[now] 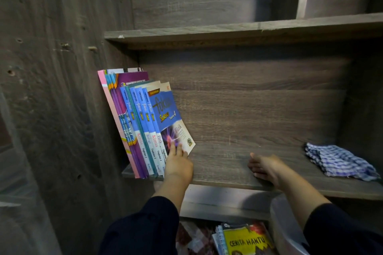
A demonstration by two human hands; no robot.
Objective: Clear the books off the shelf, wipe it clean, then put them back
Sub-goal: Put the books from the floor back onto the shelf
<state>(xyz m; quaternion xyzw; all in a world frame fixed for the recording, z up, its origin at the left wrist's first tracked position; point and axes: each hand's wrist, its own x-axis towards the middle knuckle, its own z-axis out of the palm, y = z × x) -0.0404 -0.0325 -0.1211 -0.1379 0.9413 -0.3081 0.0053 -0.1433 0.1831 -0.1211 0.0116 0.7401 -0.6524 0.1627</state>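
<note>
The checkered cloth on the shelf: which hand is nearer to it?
Right. The right hand rests on the shelf, left of the cloth and not touching it. The left hand is farther off, touching the books.

Grey-brown wood-grain shelf board [259, 151]; blue, purple and pink paperback books [143, 126]; blue-and-white checked cloth [339, 161]; yellow-covered book [246, 240]; dark navy sleeves [145, 232].

A row of thin blue, purple and pink books [143, 128] stands leaning at the left end of the dark wooden shelf [238, 163], while a crumpled blue-checked cloth [339, 161] lies at its right end.
</note>
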